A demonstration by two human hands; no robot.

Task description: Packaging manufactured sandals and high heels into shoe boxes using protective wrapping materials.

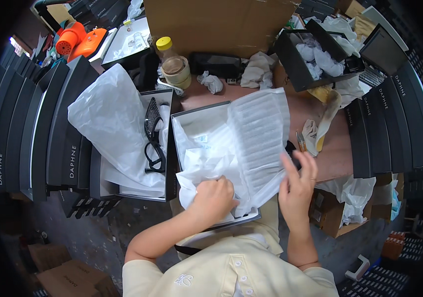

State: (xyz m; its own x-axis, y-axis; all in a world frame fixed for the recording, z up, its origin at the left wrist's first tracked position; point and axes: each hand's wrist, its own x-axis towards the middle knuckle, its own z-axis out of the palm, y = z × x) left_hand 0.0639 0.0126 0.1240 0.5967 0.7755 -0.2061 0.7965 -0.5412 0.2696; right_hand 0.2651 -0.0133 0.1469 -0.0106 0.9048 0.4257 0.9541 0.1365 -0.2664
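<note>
As left fingers (226, 189) clutch paper (204, 162), right fingers (289, 165) apart, the box (199, 113) points lengthwise forward.

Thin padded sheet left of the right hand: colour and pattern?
Thin padded sheet: white, with parallel ribbed rows; best in the head view.

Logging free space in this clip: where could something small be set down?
The table is bare between the right hand, the cloth and the right stack; a narrow strip also shows between the middle box and the jar. Crowded: the left, with the left box and left stack.
</note>
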